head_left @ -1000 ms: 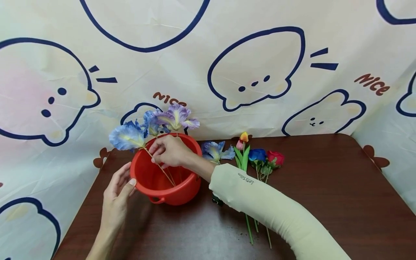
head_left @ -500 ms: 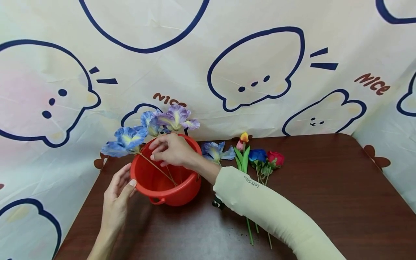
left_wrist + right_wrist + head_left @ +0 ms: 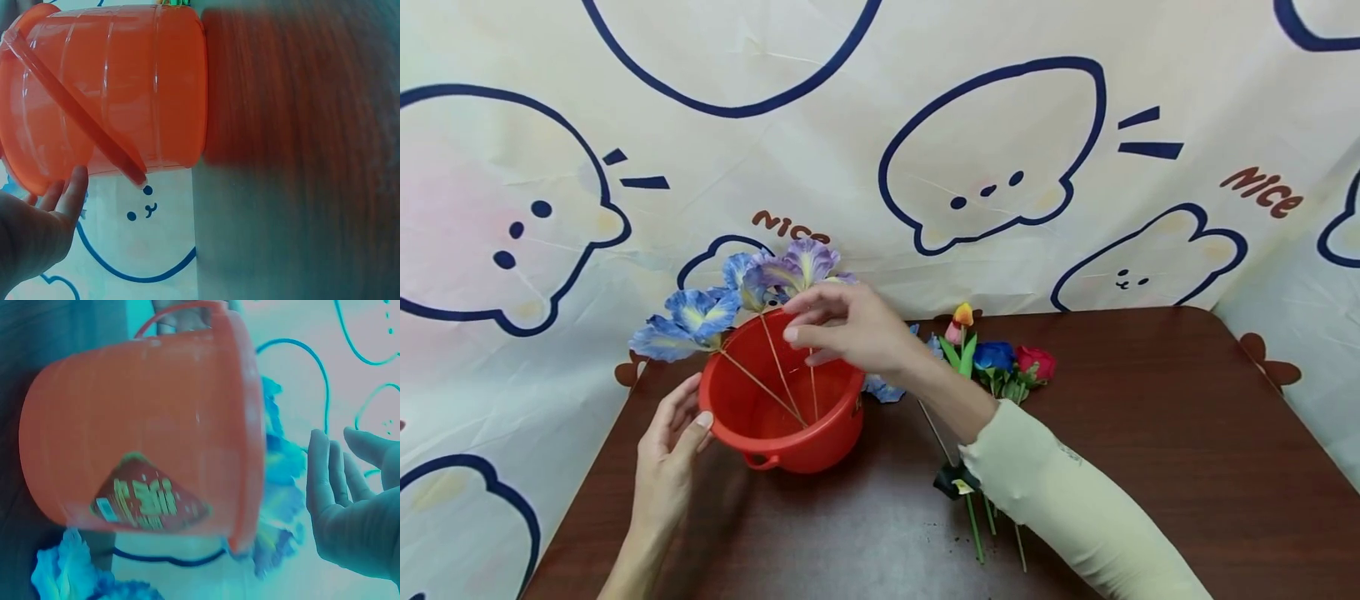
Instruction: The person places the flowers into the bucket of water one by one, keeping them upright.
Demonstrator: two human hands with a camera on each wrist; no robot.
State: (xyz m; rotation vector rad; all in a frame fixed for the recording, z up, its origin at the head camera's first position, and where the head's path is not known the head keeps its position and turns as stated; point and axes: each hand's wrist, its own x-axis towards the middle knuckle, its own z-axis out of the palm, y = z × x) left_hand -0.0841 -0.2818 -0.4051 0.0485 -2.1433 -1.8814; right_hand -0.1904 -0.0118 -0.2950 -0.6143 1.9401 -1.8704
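A red bucket (image 3: 820,437) stands upright on the table, with several blue and purple artificial irises in it; one blue iris (image 3: 688,321) leans out over the left rim. My left hand (image 3: 666,458) touches the bucket's left side, thumb at the rim and fingers fairly straight along the outer wall, as the left wrist view shows of the fingers (image 3: 76,187). Above the right rim, my right hand (image 3: 861,329) holds nothing; its fingers are loosely bent and apart from the stems. In the right wrist view the right hand (image 3: 353,519) is clear of the bucket's mouth.
Right of the bucket lie another blue iris (image 3: 883,389), partly hidden by my right arm, a tulip stem (image 3: 962,321), a blue rose (image 3: 994,357) and a red rose (image 3: 1036,364). A small black object (image 3: 953,481) lies near their stems. A patterned cloth (image 3: 985,275) hangs behind the table.
The leaning blue iris has left my right hand and tipped left onto the rim. My right hand has moved up and right, away from the stems. My left hand stays at the bucket.
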